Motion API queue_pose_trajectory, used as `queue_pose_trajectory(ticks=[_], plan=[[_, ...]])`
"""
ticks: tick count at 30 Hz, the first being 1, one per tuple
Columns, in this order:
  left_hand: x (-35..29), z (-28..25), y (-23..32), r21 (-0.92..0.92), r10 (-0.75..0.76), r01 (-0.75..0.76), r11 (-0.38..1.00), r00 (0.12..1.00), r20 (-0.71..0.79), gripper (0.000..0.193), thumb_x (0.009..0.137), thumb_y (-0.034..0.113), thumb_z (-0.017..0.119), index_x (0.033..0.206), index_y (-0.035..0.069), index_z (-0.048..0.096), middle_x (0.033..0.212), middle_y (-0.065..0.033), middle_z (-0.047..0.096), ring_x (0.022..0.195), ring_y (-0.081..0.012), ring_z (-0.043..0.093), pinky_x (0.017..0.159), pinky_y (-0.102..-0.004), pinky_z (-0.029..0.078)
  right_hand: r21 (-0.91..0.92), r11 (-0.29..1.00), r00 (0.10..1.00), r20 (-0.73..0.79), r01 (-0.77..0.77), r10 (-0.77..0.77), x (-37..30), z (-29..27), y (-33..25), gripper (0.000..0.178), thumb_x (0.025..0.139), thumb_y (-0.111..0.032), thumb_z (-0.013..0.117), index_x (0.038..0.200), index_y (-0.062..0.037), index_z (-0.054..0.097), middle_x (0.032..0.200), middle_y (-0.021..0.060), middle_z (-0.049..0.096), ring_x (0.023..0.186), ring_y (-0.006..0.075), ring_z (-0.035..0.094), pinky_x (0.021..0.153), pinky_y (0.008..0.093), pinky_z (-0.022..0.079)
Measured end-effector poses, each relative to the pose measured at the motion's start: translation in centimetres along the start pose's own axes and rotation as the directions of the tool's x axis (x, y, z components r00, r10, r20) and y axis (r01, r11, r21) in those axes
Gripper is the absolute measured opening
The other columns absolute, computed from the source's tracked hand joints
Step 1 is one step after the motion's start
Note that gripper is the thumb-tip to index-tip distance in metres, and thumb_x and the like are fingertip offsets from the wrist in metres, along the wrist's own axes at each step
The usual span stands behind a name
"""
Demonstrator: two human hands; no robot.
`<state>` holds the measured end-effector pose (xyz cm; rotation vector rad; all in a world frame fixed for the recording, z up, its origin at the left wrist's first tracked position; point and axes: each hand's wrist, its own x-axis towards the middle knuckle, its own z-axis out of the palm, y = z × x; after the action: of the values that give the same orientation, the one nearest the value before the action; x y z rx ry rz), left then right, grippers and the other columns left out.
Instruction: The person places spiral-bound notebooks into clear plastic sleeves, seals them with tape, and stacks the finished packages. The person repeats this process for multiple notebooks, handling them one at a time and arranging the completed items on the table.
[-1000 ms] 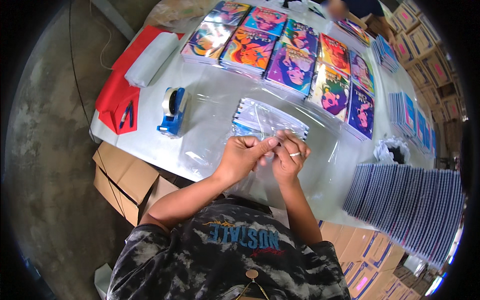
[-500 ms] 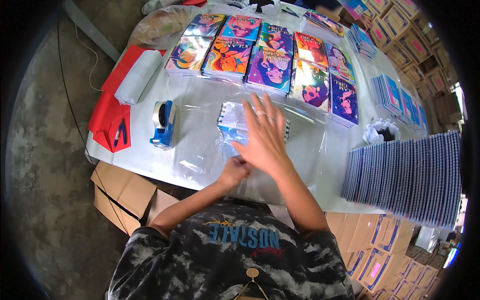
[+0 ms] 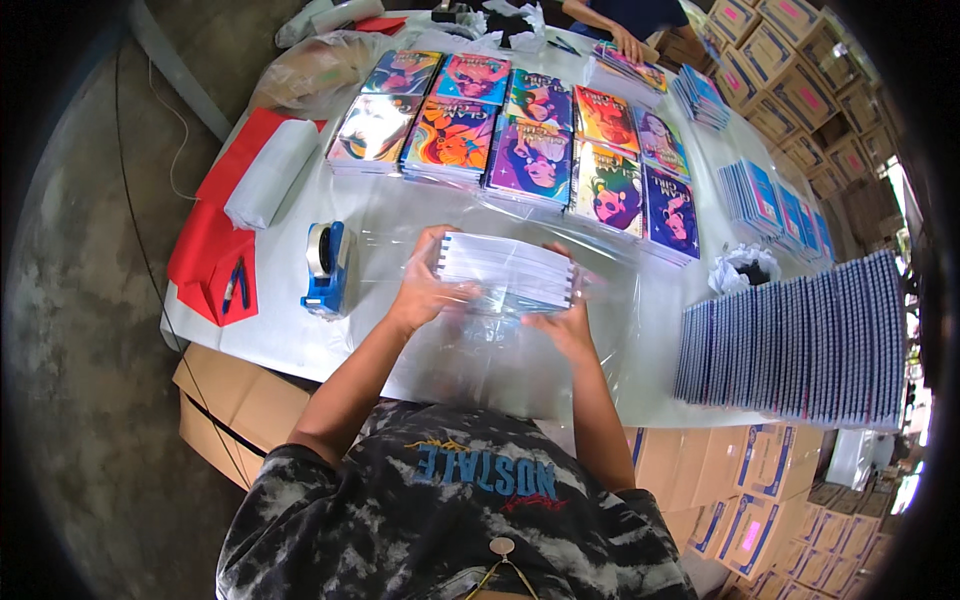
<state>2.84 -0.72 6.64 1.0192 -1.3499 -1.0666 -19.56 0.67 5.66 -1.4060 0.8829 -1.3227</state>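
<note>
A short stack of spiral notebooks [image 3: 507, 268], its white page edges facing up, is held between my two hands over the table. Clear plastic film [image 3: 490, 335] lies over and around it. My left hand [image 3: 420, 290] is closed round the stack's left end, by the dark spiral binding. At the opposite end my right hand [image 3: 562, 322] grips the lower right corner, its fingers partly behind the film. Left of my hands stands a blue tape dispenser [image 3: 325, 270] with a roll of clear tape.
Rows of colourful notebook piles [image 3: 530, 155] fill the table's far middle. At right rises a tall stack of spiral notebooks [image 3: 790, 340]. A white roll [image 3: 272, 175] and pens [image 3: 236, 285] lie on red sheets at left. Another person's hand [image 3: 628, 45] rests on a far pile.
My hands have moved apart to the stack's two ends, and it is now tipped with its page edges up. Another person's arm has come into view at the far side.
</note>
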Motion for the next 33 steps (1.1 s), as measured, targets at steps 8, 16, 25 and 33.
queue_pose_trajectory(ticks=[8, 16, 25, 33], plan=[[7.2, 1.5, 7.4, 0.186, 0.504, -0.501, 0.845, 0.863, 0.038, 0.015, 0.076, 0.011, 0.071, 0.083, 0.004, 0.06, 0.07, -0.0008, 0.054, 0.06, -0.0061, 0.046, 0.053, -0.0209, 0.038, -0.43, 0.818, 0.791, -0.306, 0.382, -0.53, 7.7, 1.5, -5.7, 0.014, 0.086, -0.012, 0.062, 0.081, -0.0016, 0.054, 0.059, 0.0013, 0.049, 0.052, 0.008, 0.041, 0.048, 0.0224, 0.033], [5.9, -3.7, 5.5, 0.127, 0.424, -0.405, 0.905, 0.885, -0.194, 0.054, 0.094, 0.044, 0.039, 0.121, -0.002, 0.048, 0.097, -0.0094, 0.055, 0.087, -0.0158, 0.052, 0.074, -0.0283, 0.041, -0.547, 0.409, 0.658, 0.401, 0.731, -0.638, -1.1, 0.8, -7.5, 0.03, 0.085, -0.021, 0.057, 0.107, -0.0002, 0.057, 0.086, 0.014, 0.061, 0.072, 0.0227, 0.058, 0.063, 0.0322, 0.047], [-2.0, 2.3, 1.5, 0.706, 0.365, -0.225, 0.671, 0.93, -0.05, 0.029, 0.086, 0.012, 0.059, 0.114, 0.005, 0.062, 0.122, -0.011, 0.057, 0.124, -0.026, 0.043, 0.103, -0.0392, 0.03, -0.923, 0.3, 0.955, 0.168, 0.24, -0.246, 5.0, 4.6, -3.6, 0.039, 0.086, -0.01, 0.049, 0.12, 0.0074, 0.049, 0.121, 0.0246, 0.053, 0.118, 0.0368, 0.047, 0.101, 0.0431, 0.034], [-0.4, 5.8, 4.1, 0.803, 0.316, -0.412, 0.431, 0.902, 0.293, 0.035, 0.086, 0.019, 0.059, 0.119, 0.009, 0.059, 0.124, -0.011, 0.056, 0.12, -0.0263, 0.048, 0.105, -0.0453, 0.024, -0.837, 0.545, 0.782, -0.364, -0.037, -0.506, 1.2, 3.1, -2.7, 0.037, 0.08, -0.009, 0.058, 0.115, 0.0031, 0.054, 0.11, 0.0117, 0.055, 0.104, 0.0282, 0.049, 0.091, 0.0474, 0.032]])
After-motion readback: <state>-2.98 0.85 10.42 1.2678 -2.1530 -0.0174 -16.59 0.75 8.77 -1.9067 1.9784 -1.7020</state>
